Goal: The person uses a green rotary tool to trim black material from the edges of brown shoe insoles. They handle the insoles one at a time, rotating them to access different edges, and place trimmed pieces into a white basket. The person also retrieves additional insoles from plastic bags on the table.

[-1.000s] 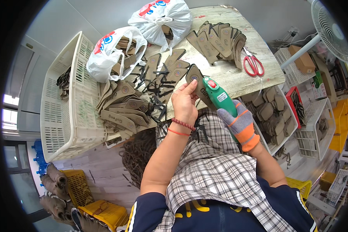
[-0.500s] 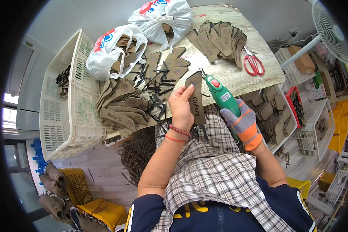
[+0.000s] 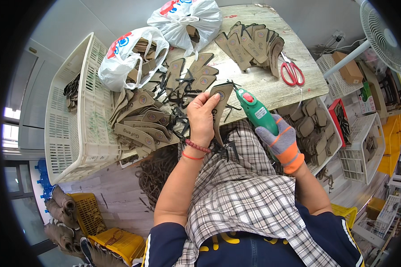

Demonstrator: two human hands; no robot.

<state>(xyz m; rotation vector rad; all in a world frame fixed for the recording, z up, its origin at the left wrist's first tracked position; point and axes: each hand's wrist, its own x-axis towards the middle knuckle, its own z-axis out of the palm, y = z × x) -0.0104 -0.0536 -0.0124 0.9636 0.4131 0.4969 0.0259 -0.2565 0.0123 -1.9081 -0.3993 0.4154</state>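
Note:
My bare left hand (image 3: 200,120) grips a long brown fabric piece (image 3: 222,90) with dark edging and a round badge, pinched between thumb and fingers above my lap. My right hand (image 3: 281,144), in a grey and orange glove, is wrapped round green electric scissors (image 3: 258,113) with a red button. Their thin dark tip reaches the upper edge of the piece; whether it touches the edge I cannot tell. Black offcuts (image 3: 182,113) lie beside my left hand, among more brown pieces (image 3: 140,124). Another fanned pile of brown pieces (image 3: 249,44) lies at the table's far side.
Red-handled scissors (image 3: 292,73) lie on the wooden table (image 3: 309,58) at the right. Two white plastic bags (image 3: 113,66) stand at the back left, near a white crate (image 3: 67,133). A heap of dark strips (image 3: 153,178) is below the table; a fan (image 3: 383,35) stands far right.
My left hand has moved slightly left and turned the fabric piece, so its top leans right toward the scissors' tip. My right hand has shifted a little to the right and down.

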